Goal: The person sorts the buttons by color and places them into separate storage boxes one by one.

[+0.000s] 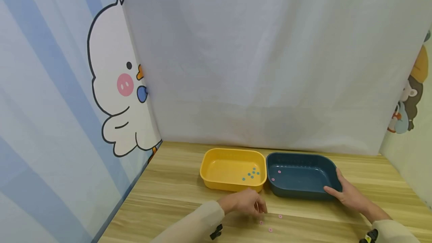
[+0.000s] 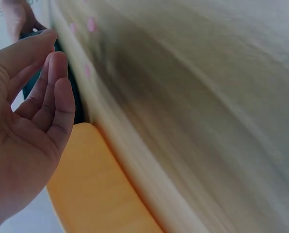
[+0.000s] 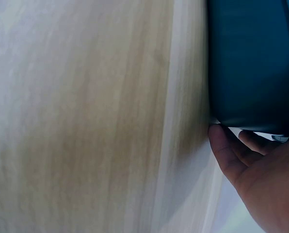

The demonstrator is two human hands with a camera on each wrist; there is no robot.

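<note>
My left hand [image 1: 248, 202] hovers over the table in front of the yellow bin [image 1: 221, 186], fingers loosely bent. In the left wrist view its thumb and index fingertips come close together, and I see nothing between them. Small pink rings [image 1: 270, 230] lie on the table just beside and below that hand. At the right end of the dark teal bin [image 1: 297, 194], my right hand [image 1: 352, 196] rests with thumb and fingers spread around the near corner. Two pink rings [image 1: 273, 179] lie inside the teal bin, and several small blue rings [image 1: 252, 177] inside the yellow one.
The two bins stand side by side on a wood-grain table [image 1: 162, 198]. A grey-white curtain [image 1: 263, 66] hangs behind them. On the left is a wall panel [image 1: 44, 104] with a cartoon duck, and another printed panel [image 1: 415, 141] stands at the right.
</note>
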